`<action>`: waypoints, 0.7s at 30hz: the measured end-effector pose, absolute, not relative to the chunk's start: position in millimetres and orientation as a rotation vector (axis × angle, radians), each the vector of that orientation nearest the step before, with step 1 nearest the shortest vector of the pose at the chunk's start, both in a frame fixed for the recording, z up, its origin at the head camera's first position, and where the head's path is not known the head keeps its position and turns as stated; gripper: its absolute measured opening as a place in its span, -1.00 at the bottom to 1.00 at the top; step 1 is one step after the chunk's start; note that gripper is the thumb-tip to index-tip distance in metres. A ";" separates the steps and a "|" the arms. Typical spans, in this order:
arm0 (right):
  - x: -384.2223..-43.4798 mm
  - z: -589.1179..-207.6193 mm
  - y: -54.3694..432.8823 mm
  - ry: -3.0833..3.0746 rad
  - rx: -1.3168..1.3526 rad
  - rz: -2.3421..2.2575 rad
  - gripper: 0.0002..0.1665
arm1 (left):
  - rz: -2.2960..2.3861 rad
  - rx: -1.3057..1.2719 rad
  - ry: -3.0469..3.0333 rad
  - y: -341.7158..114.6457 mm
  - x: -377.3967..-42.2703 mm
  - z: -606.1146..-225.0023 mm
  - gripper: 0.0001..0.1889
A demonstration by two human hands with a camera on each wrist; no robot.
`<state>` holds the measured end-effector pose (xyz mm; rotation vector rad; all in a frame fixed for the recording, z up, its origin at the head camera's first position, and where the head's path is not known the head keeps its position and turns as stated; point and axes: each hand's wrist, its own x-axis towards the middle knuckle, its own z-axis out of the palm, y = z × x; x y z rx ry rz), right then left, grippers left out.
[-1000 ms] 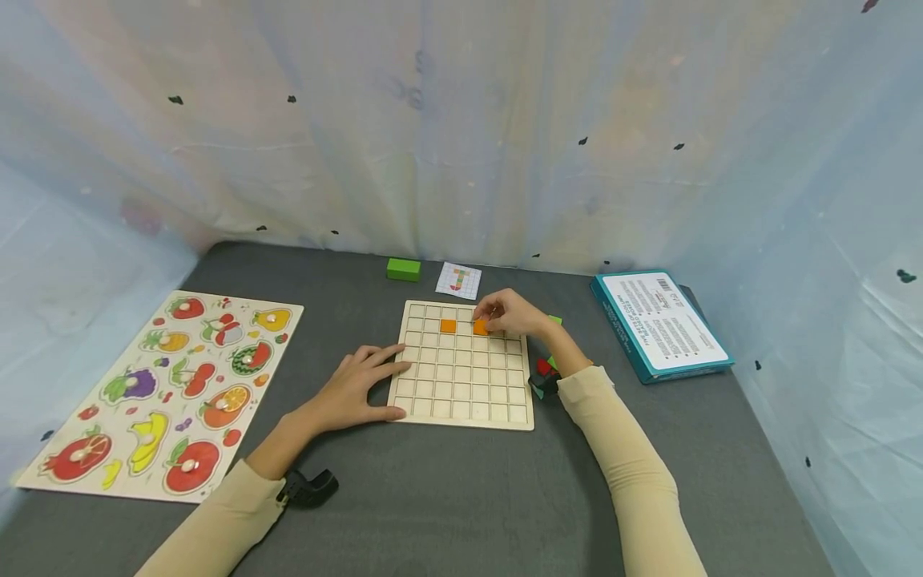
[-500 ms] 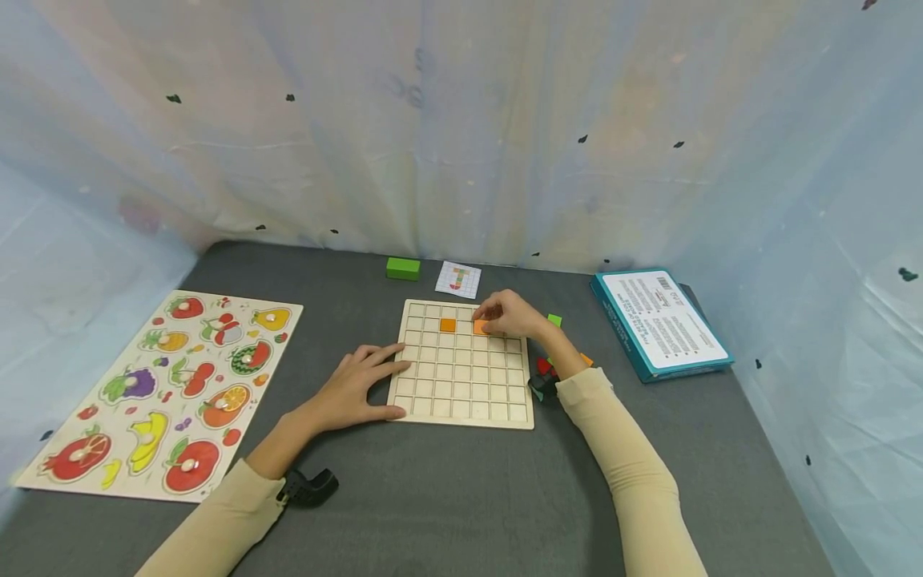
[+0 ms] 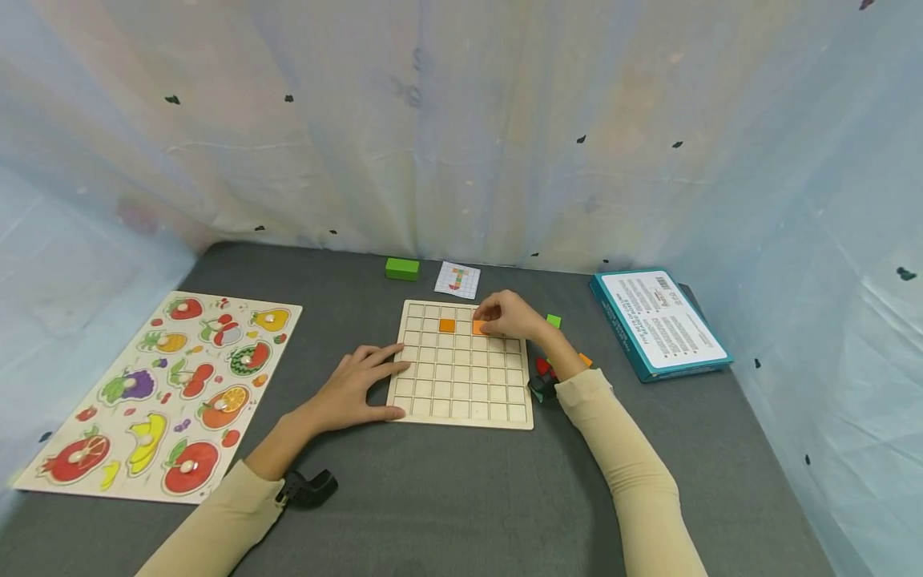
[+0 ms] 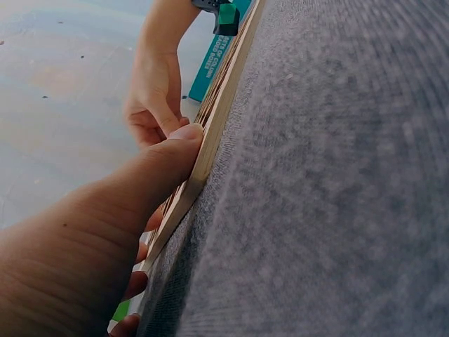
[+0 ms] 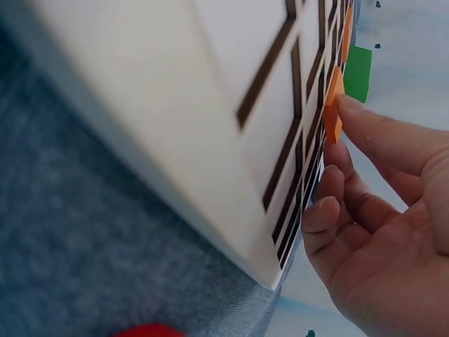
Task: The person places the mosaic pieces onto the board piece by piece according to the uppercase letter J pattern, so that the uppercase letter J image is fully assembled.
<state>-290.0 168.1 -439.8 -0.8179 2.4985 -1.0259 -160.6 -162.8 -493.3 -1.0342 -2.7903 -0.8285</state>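
A pale wooden grid board (image 3: pixel 461 385) lies in front of me. My left hand (image 3: pixel 353 389) rests along its left edge with fingers spread; the left wrist view has the thumb lying on the rim. With thumb and fingers, my right hand (image 3: pixel 510 314) pinches an orange square tile (image 5: pixel 334 109) near the board's upper right. In the right wrist view this tile stands tilted at the grid, and I cannot tell whether it is seated in a cell. Another orange tile (image 3: pixel 447 325) lies in a cell to its left.
Behind the board are a green block (image 3: pixel 402 269) and a patterned grid card (image 3: pixel 457 280). A green tile (image 3: pixel 554 320), red piece (image 3: pixel 542 366) and orange piece (image 3: pixel 586 360) lie by the right forearm. A fruit puzzle (image 3: pixel 144 490) lies left, a teal box (image 3: pixel 659 324) right.
The pinched orange tile has tilted slightly at the same spot. My right forearm has shifted a little, uncovering an orange piece and more of the green tile. The left hand stays put.
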 end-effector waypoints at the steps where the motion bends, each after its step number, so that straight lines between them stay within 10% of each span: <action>1: -289.9 -439.9 168.1 2.496 -0.815 -1.033 -0.81 | -0.829 -1.035 -2.790 -162.8 -160.5 -493.4 -0.16; 21: -291.2 -443.3 169.0 2.494 -0.821 -1.050 -0.87 | -0.821 -1.036 -2.788 -162.7 -161.1 -493.9 -0.16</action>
